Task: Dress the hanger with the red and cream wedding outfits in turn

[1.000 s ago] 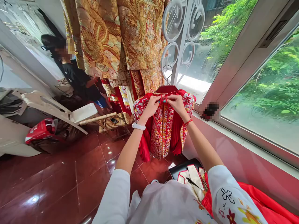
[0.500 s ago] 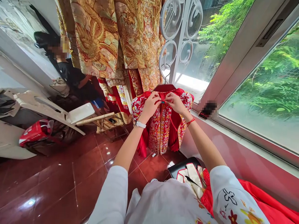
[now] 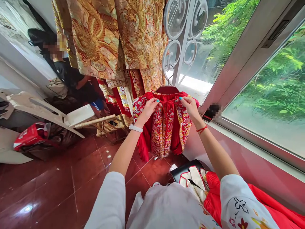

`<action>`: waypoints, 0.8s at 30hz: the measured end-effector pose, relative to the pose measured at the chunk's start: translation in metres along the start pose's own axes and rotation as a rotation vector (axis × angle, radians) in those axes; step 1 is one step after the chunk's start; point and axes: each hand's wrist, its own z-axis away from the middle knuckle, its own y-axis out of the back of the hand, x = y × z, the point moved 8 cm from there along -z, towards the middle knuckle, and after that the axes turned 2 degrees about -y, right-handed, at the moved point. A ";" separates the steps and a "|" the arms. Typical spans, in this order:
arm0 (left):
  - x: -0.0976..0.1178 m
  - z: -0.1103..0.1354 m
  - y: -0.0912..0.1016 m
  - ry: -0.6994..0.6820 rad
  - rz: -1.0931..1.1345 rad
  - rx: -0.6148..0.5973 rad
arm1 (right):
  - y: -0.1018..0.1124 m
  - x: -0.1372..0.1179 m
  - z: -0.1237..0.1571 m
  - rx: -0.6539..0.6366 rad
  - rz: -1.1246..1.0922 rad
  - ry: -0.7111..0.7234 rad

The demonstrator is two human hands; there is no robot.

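Note:
A red embroidered jacket (image 3: 162, 136) with red tassels hangs on a dark hanger (image 3: 166, 90) in front of me. Across its neckline runs a thin red cord (image 3: 169, 100), stretched sideways and looped or knotted near the middle. At the left side of the collar, my left hand (image 3: 150, 109) pinches one end of this cord between thumb and finger. On the other side, my right hand (image 3: 189, 106) pinches the opposite end, close to the shoulder. Both hands are closed, with some fingertips hidden from view.
Gold embroidered garments (image 3: 95, 41) hang behind the jacket. Windows (image 3: 267, 95) with a sill stand at right. A bamboo stool (image 3: 108, 124) and a white chair (image 3: 79, 116) are at left, near a person in dark clothes (image 3: 69, 76). Red fabric (image 3: 213, 187) lies on a black seat below right.
My hands were together at the collar's middle and have moved apart, left hand leftward and right hand rightward, drawing the red cord out between them.

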 end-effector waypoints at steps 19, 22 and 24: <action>0.021 0.022 0.033 0.020 -0.565 -0.092 | 0.030 -0.014 0.026 -0.196 0.717 0.252; 0.041 0.029 0.037 -0.151 -0.725 -0.001 | 0.037 -0.019 0.034 -0.156 0.764 0.315; 0.054 0.028 0.047 -0.300 -0.751 0.089 | 0.045 -0.019 0.037 -0.067 0.689 0.326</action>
